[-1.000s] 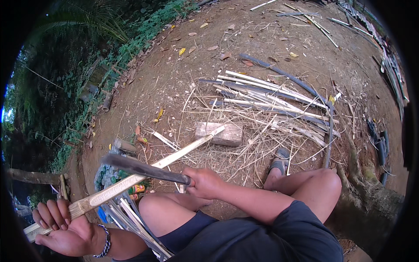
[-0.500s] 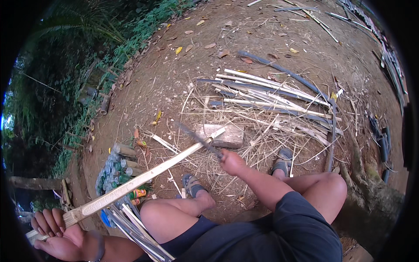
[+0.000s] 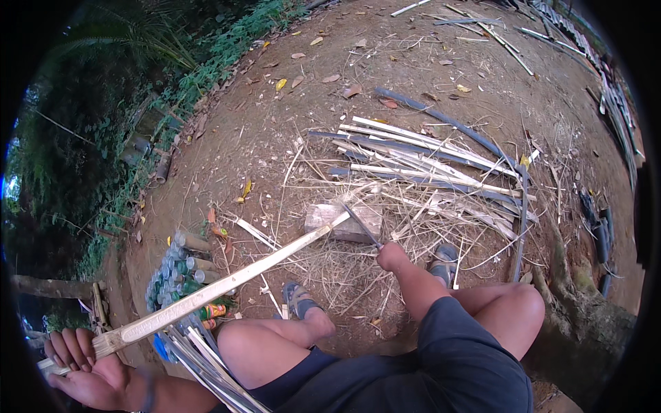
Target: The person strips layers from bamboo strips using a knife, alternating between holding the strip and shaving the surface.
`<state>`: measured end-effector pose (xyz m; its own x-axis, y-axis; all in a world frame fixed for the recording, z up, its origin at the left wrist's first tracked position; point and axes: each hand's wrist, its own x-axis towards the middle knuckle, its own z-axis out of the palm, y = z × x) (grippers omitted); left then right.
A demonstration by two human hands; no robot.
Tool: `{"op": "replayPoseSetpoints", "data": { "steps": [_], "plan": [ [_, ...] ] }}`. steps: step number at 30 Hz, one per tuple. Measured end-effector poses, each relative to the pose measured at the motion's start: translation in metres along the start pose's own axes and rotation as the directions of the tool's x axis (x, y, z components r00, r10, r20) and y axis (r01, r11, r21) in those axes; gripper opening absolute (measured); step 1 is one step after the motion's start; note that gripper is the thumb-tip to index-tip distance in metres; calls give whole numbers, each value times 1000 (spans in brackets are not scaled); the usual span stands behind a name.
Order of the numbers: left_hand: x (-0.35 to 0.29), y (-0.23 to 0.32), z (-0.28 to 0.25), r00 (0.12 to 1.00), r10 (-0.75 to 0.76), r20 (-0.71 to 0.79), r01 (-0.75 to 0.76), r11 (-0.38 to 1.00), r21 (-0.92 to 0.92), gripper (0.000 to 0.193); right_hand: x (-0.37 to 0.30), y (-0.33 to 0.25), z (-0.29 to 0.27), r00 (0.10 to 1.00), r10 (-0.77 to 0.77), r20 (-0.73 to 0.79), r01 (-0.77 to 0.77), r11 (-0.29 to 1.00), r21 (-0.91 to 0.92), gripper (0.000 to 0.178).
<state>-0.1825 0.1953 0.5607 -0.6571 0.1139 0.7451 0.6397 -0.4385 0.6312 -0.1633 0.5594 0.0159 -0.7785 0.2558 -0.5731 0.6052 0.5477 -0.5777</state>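
Pale wood, split into a long flat strip (image 3: 227,282), runs diagonally from the left hand (image 3: 89,368) up to a wooden block (image 3: 368,217) on the bare ground (image 3: 241,151), its far end resting on the block's top. The left hand lies palm up with its fingers curled over the strip's near end; the right hand (image 3: 393,257) is clenched round the handle of a knife (image 3: 361,226). Both hands are well apart.

Half a second ago the blade crossed the strip short of its notched tip; now it slants over the block right at the strip's end, and that notched tip no longer shows. A pale blur (image 3: 358,195) hangs just beyond, possibly the loose piece, too smeared to tell. Judging by this, the end has just been chopped away, leaving the strip slightly shorter.

Behind the block lies a pile of split strips (image 3: 427,162); clustered bottles (image 3: 175,272) stand left of the strip.
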Motion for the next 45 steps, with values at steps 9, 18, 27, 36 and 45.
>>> {"op": "replayPoseSetpoints", "data": {
  "steps": [9,18,27,36,45],
  "plan": [
    [-33,15,9,998,60,33,-59,998,-24,52,-72,-84,-11,991,-131,-35,136,962,237,27],
    [-50,18,9,995,98,-22,-98,995,-35,46,-188,-167,-30,802,-592,-76,593,777,210,20],
    [-51,16,11,994,110,-6,-110,991,-73,39,-142,-129,-38,904,-428,-4,427,900,91,24],
    [-33,14,14,994,67,83,-59,994,-92,39,-90,-63,-16,966,-247,-69,255,956,145,21],
    [-20,12,20,994,53,99,-48,998,-50,34,-27,-4,-5,998,4,-56,3,992,126,22]
  ]
}}
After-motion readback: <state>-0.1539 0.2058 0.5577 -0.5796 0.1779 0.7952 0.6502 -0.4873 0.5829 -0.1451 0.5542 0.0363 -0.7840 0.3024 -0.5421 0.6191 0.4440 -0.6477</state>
